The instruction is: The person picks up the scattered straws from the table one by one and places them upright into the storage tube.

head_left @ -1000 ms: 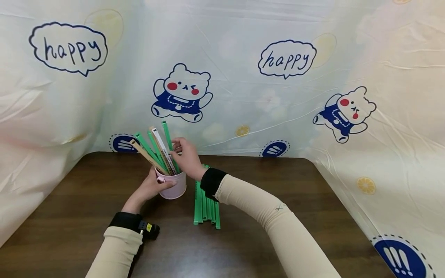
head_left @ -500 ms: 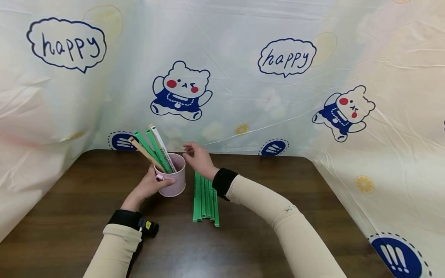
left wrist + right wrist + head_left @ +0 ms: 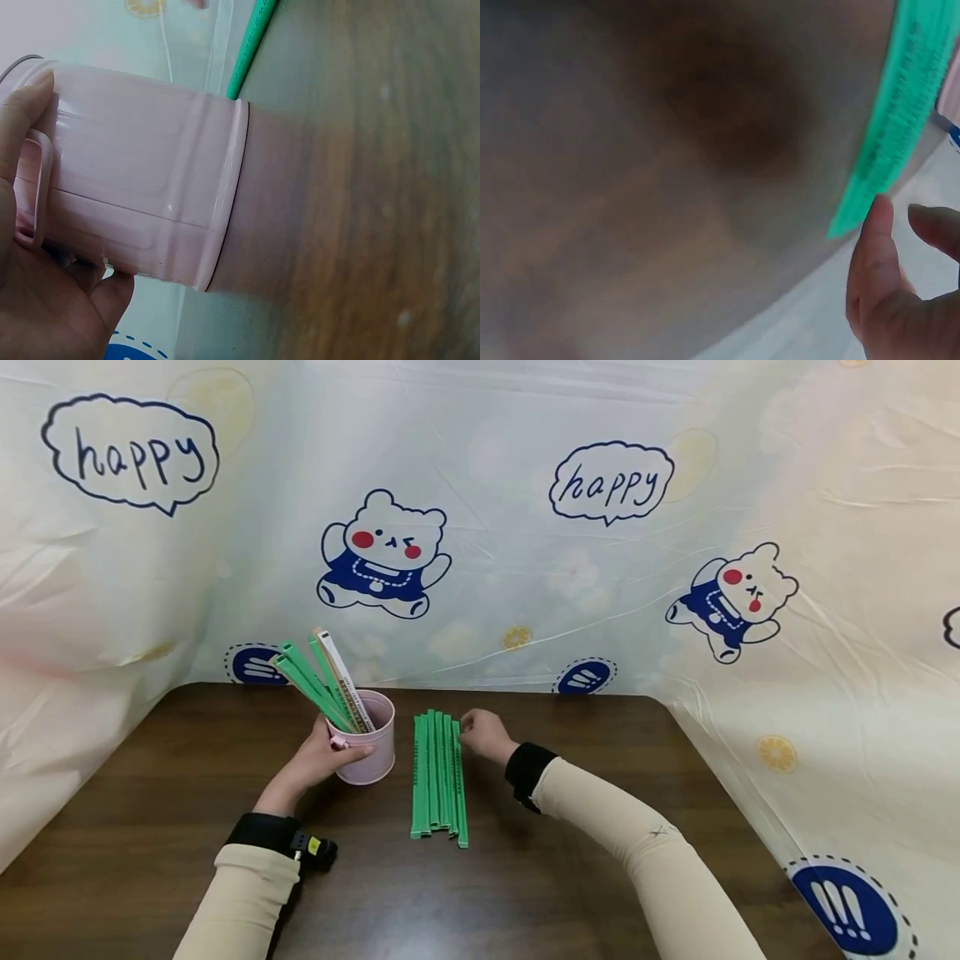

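Nearest, the left hand [image 3: 318,760] grips one pink mug [image 3: 369,745] holding about five rulers [image 3: 322,681], while to its right the loosely curled, empty right hand [image 3: 486,735] touches the far end of about five green rulers [image 3: 437,777] lying flat.

A cup [image 3: 369,750] stands on the table [image 3: 570,877] toward its far edge, left of centre, with several rulers [image 3: 322,681] standing in it and leaning left. Just right of the cup, a row of rulers [image 3: 437,775] lies flat side by side, running front to back. Behind the table hangs a printed sheet [image 3: 525,527].
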Tool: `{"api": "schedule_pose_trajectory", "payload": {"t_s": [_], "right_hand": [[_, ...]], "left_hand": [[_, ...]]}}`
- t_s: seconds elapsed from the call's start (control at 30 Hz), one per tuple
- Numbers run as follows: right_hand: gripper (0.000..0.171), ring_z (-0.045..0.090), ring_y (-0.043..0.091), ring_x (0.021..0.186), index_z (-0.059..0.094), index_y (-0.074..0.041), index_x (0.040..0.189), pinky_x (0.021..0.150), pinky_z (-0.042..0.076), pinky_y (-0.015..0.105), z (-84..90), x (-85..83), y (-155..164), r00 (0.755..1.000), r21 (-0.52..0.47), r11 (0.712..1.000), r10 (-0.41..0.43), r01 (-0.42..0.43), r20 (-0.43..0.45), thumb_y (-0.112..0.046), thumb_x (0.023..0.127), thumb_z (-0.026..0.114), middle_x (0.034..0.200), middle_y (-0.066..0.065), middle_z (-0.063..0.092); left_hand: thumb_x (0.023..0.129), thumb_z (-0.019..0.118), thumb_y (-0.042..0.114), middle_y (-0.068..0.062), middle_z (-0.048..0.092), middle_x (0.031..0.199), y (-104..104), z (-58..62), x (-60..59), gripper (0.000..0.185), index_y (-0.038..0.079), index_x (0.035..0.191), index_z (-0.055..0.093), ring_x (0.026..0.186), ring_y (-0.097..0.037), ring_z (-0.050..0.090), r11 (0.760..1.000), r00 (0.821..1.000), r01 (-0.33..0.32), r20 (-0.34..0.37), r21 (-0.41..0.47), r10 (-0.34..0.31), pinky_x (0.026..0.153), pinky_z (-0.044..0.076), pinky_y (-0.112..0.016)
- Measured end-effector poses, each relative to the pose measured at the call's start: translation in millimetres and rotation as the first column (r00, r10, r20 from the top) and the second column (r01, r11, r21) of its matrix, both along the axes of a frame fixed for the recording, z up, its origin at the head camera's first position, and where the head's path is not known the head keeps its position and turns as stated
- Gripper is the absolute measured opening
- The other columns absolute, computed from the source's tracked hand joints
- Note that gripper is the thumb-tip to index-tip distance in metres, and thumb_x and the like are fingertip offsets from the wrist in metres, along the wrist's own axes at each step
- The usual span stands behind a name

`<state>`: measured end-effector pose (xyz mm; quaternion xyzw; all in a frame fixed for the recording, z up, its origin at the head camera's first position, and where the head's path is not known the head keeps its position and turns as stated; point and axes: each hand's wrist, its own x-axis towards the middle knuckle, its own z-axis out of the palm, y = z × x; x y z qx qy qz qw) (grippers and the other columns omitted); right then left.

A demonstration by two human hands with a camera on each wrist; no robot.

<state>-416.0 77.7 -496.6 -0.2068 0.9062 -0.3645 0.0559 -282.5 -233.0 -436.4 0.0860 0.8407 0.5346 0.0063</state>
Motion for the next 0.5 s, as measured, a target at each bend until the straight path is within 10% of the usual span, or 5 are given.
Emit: {"api": "schedule_pose_trajectory", "payload": {"t_s": [0.13, 0.37, 0.5], "right_hand": [[0.039, 0.063, 0.015, 0.068, 0.06, -0.01, 0.135, 0.062, 0.053, 0.031, -62.1, -39.5, 8.5, 0.997, -0.025, 0.999, 0.031, -0.03, 0.07, -0.026, 0.101, 0.066, 0.084, 0.0, 0.063], [0.016, 0.063, 0.027, 0.068, 0.063, 0.011, 0.111, 0.077, 0.061, 0.042, 74.2, 89.6, -25.9, 0.978, 0.058, 0.991, -0.132, 0.124, 0.162, 0.002, 0.097, 0.061, 0.11, 0.03, 0.066], [0.03, 0.065, 0.027, 0.069, 0.062, 0.013, 0.126, 0.074, 0.06, 0.037, 79.7, 96.2, -28.7, 0.981, 0.064, 0.99, -0.134, 0.126, 0.143, 0.002, 0.098, 0.06, 0.127, 0.028, 0.065]], "left_hand": [[0.091, 0.072, 0.014, -0.038, 0.021, 0.156, -2.0, -2.8, -0.6, 0.102, -0.008, 0.156, -0.004, 0.145, -0.051, 0.027, 1.0, 1.0, 0.002, -0.015, 0.014, -0.001, 0.119, 0.026, -0.066], [0.089, 0.071, 0.012, -0.039, 0.024, 0.155, -0.3, -4.4, 0.3, 0.101, -0.009, 0.155, -0.002, 0.143, -0.051, 0.03, 1.0, 0.999, 0.011, -0.036, 0.027, -0.01, 0.117, 0.029, -0.064], [0.091, 0.071, 0.015, -0.039, 0.02, 0.157, -0.7, -0.2, 0.1, 0.103, -0.008, 0.156, -0.005, 0.145, -0.052, 0.027, 1.0, 1.0, 0.006, -0.013, 0.007, -0.006, 0.118, 0.027, -0.067]]}}
